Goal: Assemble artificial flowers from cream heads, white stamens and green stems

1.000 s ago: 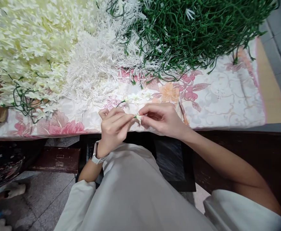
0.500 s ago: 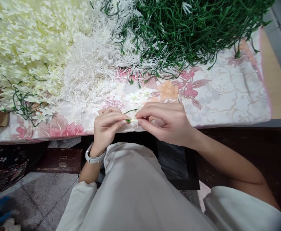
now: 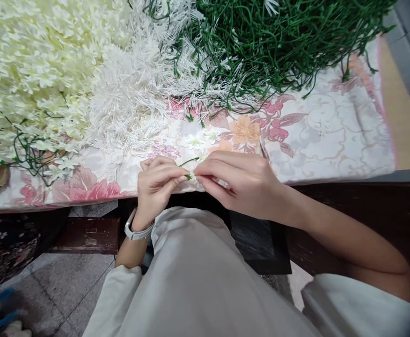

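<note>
Left hand [image 3: 159, 182]: near the cloth's front edge; grip pinched between thumb and forefinger on the end of a green stem [image 3: 188, 177]. A dark length of stem shows just above the fingers; whether it is part of the same piece cannot be told. Pale watch [image 3: 139, 232] on the wrist.

Right hand [image 3: 238, 180]: facing the left; grip drawn to a pinch at the tips, on a small white piece [image 3: 193, 178] set against the green end. The exact hold is partly hidden by the fingers.

Changes: half a second ago a short pale stretch shows between the two sets of fingertips; now the right fingertips sit closer to the left and little of it is visible. One second ago white petals stand out more clearly between the hands, and the dark stem points up and to the left; it now points right.

Unchanged: two white flowers [image 3: 203, 139], loose on the cloth just beyond the hands.

Surroundings: flowered cloth [image 3: 334, 140] over a wooden tabletop [image 3: 406, 126]; heap of cream flowers [image 3: 43, 56], far left; heap of white strands [image 3: 124, 98], middle; heap of green stems [image 3: 292, 42], right, overlapping the strands; tangle of loose stems [image 3: 27, 154], near left.
</note>
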Available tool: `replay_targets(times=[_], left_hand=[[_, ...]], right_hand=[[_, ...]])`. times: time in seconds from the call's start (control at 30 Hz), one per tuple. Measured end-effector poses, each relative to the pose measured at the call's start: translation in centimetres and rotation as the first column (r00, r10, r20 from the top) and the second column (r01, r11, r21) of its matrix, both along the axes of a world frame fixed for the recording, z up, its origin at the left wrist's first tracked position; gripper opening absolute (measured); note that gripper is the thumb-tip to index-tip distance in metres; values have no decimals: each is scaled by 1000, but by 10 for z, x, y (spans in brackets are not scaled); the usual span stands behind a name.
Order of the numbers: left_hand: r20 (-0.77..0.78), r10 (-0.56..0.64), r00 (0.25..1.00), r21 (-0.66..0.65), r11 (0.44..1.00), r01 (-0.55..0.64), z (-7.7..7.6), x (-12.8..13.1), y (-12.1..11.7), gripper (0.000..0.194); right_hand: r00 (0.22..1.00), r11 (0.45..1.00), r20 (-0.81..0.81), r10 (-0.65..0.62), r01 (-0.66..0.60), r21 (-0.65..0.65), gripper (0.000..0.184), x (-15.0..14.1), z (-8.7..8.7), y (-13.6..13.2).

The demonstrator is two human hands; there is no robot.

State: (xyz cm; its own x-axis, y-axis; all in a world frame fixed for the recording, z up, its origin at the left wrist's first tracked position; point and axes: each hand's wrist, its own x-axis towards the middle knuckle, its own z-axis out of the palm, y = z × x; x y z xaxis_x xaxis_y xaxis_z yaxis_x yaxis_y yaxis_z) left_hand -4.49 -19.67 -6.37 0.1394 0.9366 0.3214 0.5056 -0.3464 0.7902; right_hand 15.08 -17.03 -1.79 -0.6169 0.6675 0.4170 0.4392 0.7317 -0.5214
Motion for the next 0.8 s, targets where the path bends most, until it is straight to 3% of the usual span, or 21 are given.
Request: replay_targets(times=[0.2, 0.3, 0.43, 0.57, 0.8], left_hand=[[-72, 34, 997, 119, 993, -25, 0, 5, -2, 10], [-141, 84, 986, 186, 981, -57, -2, 9, -3, 10], [-252, 168, 953, 289, 953, -92, -5, 13, -3, 11], [-282, 189, 941, 357, 931, -80, -7, 17, -2, 12], [-271, 313, 910, 524, 841, -133, -13, 24, -2, 14]], right_hand=[[999, 1000, 52, -6, 5, 23, 24, 0, -3, -3], [999, 999, -18, -35, 35, -2, 22, -1, -11, -4], [976, 971, -184, -114, 70, -229, 15, -3, -28, -3], [937, 869, -271, -219, 61, -491, 10, -6, -37, -1], [889, 610, -306, -340, -39, -791, 5, -11, -28, 9]])
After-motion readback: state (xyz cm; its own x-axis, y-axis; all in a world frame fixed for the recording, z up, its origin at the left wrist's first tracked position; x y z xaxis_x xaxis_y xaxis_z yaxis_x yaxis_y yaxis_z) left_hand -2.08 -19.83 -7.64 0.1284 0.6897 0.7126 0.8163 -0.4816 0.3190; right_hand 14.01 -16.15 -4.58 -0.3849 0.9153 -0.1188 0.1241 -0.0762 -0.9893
